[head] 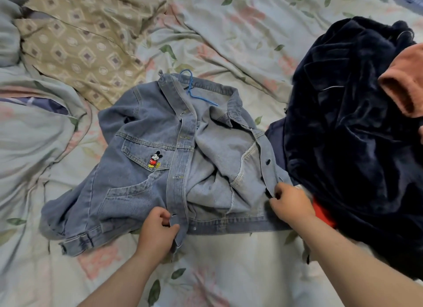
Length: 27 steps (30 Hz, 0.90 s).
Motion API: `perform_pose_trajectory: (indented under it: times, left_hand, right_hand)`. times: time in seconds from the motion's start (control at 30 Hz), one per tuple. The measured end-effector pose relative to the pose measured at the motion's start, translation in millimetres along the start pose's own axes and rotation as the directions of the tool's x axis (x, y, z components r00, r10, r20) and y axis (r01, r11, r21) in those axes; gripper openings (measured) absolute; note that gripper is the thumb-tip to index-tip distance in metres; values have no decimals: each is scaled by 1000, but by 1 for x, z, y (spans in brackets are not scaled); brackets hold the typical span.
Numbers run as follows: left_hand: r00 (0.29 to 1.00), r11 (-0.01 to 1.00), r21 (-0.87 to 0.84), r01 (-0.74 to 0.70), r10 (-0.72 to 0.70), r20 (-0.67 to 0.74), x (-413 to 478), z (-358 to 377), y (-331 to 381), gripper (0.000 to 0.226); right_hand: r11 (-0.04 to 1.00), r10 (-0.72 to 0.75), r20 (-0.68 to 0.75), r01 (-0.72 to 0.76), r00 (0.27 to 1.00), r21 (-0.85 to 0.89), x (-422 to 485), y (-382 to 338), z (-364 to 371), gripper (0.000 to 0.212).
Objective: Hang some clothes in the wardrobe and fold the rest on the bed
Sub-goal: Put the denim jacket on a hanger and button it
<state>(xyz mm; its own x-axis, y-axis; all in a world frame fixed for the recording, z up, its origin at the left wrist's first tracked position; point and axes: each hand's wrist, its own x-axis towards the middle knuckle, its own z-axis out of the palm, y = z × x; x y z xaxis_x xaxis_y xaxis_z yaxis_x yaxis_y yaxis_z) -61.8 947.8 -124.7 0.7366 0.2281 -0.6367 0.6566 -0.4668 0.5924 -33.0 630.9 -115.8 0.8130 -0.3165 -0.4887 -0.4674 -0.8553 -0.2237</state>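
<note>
A light blue denim jacket (142, 169) with a cartoon mouse patch on its chest pocket lies front-up and unbuttoned on the bed. A blue hanger (194, 89) sits inside it, its hook poking out at the collar. My left hand (158, 231) pinches the lower end of the left button placket. My right hand (290, 202) pinches the lower edge of the right front panel, near a dark button. The two panels lie apart, showing the pale lining between them.
A heap of dark navy plush clothing (348, 123) fills the right side, with an orange-pink garment (405, 82) on top and a red piece (322, 212) under its edge. A tan diamond-patterned pillow (80, 47) lies at the back left. The floral bedsheet (229, 272) spreads around.
</note>
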Motion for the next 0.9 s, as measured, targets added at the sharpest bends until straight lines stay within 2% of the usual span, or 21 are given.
perform_pose_trajectory:
  times: [0.13,0.2,0.27,0.37,0.43,0.57,0.67,0.77,0.9]
  left_hand:
    - [997,978,-195,72,-63,53,-8,-9,2,30]
    - [992,935,-337,115,-90,89,-17,-18,3,35]
    - [983,872,-461,168,-116,139,-27,-31,2,33]
    - [967,782,-576,239,-138,215,-36,-48,3,24]
    - [962,786,-566,249,-134,236,-32,-55,3,23]
    - [962,864,-456,214,-106,251,-12,-59,-2,32]
    - [957,864,-461,202,-75,280,-5,-53,2,23]
    - [975,890,-440,121,-23,222,-2,-45,2,13]
    - [992,941,-336,-50,87,95,-17,-38,8,17]
  right_hand:
    - [924,-113,-24,114,993,365,-52,-45,-5,20]
    - [879,-276,81,218,958,424,-82,-77,5,23]
    - [866,-398,204,292,895,406,-100,-108,26,25]
    - [853,-403,263,256,877,454,-94,-140,65,20]
    - [847,-376,262,215,889,486,-79,-147,83,8]
    - [854,-335,237,188,912,485,-68,-140,93,26]
    - [829,-261,188,120,947,546,-74,-141,89,19]
    - [729,-137,176,-21,975,684,-86,-144,84,19]
    - [502,-146,255,-151,956,851,-104,-144,69,14]
